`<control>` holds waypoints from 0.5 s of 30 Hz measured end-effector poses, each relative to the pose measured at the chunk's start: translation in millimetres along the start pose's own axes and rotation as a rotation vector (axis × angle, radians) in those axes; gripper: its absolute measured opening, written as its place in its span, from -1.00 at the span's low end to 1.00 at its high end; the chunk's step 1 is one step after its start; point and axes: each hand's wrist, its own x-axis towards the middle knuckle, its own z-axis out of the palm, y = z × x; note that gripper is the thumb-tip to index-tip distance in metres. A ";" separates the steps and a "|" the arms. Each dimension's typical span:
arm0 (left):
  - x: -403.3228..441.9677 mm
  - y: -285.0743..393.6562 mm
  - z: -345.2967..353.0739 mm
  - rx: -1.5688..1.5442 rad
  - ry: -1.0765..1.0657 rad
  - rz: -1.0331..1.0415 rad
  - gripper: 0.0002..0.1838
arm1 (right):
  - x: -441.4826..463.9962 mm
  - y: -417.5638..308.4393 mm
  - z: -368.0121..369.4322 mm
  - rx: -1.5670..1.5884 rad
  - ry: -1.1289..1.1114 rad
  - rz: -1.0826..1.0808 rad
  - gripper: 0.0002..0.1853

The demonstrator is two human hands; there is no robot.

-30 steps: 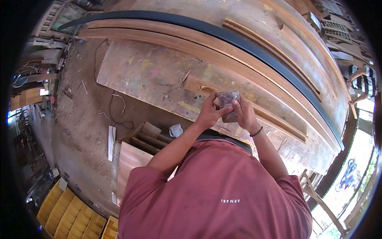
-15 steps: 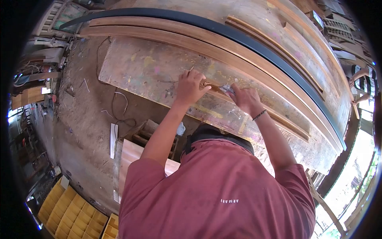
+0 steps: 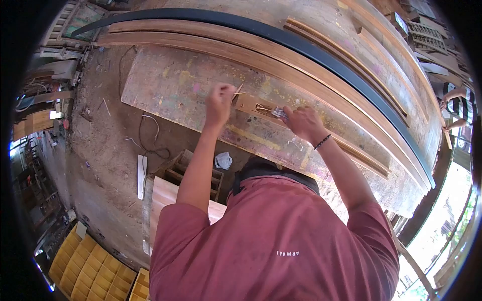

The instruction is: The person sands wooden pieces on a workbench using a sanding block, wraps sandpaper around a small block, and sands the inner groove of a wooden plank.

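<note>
A narrow brown wooden strip (image 3: 247,106) lies on the workbench, with an oval slot cut near its left end. My right hand (image 3: 304,123), wearing a dark beaded bracelet, rests over this strip. Its fingers are closed on a small clear, shiny object (image 3: 279,114) beside the slot; the exact kind is hard to make out. My left hand (image 3: 219,103) is raised just left of the strip's end, fingers curled and slightly blurred. Whatever it may hold is hidden. Thin wood slivers (image 3: 239,90) show close to its fingertips.
Long wooden boards (image 3: 221,49) and a dark curved strip (image 3: 261,31) run across the workbench (image 3: 155,83). More wooden pieces (image 3: 346,57) lie beyond. Another person's arm (image 3: 456,94) is at the far right. Below left are a wooden crate (image 3: 217,183) and yellow trays (image 3: 93,266).
My left hand has come off the strip and moved left, uncovering its end and slot. My right hand has shifted slightly left and down with the clear object.
</note>
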 end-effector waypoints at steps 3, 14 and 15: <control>-0.7 1.8 -14.0 0.255 0.296 0.030 -0.74 | -5.1 4.4 -4.3 0.048 -0.060 0.047 -0.60; -18.5 40.4 27.6 0.654 -0.437 0.532 -0.63 | -15.0 8.7 -5.9 0.078 -0.020 0.055 -0.53; -18.9 41.1 27.7 0.675 -0.429 0.510 -0.63 | -17.0 8.7 -7.6 0.075 -0.024 0.055 -0.54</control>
